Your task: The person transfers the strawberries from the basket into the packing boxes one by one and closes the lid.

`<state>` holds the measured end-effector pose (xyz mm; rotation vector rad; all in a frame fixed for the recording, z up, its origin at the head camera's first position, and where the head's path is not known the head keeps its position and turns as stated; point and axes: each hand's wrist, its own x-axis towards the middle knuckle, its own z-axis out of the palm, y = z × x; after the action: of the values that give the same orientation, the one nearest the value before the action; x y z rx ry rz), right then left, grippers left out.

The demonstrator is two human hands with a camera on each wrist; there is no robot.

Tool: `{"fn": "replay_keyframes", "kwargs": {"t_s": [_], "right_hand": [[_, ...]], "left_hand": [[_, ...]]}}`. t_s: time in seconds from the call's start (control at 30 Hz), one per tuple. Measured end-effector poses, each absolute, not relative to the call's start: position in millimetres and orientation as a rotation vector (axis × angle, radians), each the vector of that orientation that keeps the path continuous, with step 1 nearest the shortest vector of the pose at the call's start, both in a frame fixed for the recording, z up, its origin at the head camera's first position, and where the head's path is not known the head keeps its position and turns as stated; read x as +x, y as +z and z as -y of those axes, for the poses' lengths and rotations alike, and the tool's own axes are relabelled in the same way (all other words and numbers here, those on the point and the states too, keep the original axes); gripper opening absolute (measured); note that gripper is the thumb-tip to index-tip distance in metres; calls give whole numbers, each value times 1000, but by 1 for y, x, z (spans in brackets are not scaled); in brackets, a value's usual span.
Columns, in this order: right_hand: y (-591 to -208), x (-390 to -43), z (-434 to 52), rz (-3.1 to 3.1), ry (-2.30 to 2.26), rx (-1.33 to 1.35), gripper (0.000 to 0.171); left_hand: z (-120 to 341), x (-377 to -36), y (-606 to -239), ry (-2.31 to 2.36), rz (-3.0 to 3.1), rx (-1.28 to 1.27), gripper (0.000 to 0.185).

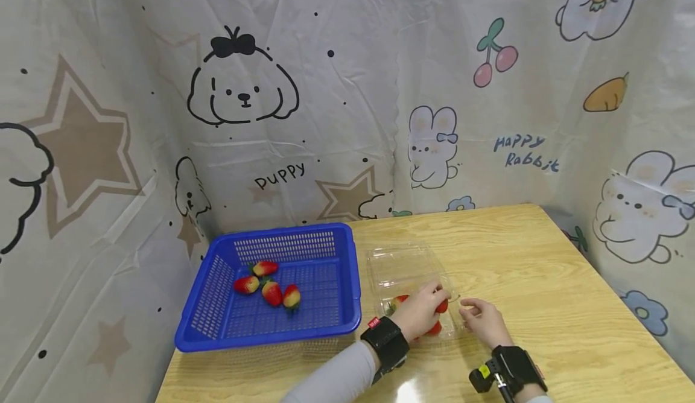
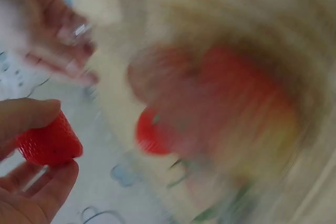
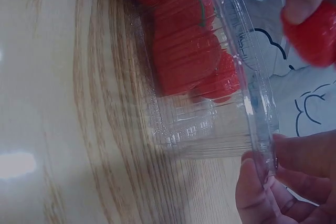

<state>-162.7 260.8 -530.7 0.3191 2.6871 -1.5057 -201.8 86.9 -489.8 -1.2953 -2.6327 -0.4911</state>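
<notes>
A clear plastic clamshell box [image 1: 404, 270] lies open on the wooden table, with a few strawberries [image 3: 186, 45] in its near half. My left hand [image 1: 420, 315] is over that half and pinches one red strawberry [image 2: 50, 142] between thumb and fingers, just above the box. My right hand [image 1: 483, 318] is at the box's right side. Its thumb and fingers [image 3: 262, 182] pinch the clear rim [image 3: 257, 108]. The left wrist view is blurred beyond the held berry.
A blue plastic basket [image 1: 347, 270] stands left of the box and holds several strawberries [image 1: 268, 285]. Cartoon-print cloth [image 1: 347, 89] hangs behind and to both sides of the table. Bare tabletop [image 1: 554, 294] shows to the right of my right hand.
</notes>
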Motion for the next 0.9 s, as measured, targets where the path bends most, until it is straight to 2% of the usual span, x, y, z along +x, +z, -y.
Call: {"fn": "replay_keyframes", "kwargs": {"t_s": [0.27,0.57,0.9], "right_hand": [[-533,-162,-260,-2681,-1505,341,31],[-531,-161,-260,-2674,-1507,347,31],[-530,-162,-260,-2673,-1503,356,31]], "left_hand": [[-99,-197,-517,-434,2767,-1362,37],[-104,-198,-525,-321,2730,-1406,27],[-107,-203,-537,-289,2748,-1404,25]]}}
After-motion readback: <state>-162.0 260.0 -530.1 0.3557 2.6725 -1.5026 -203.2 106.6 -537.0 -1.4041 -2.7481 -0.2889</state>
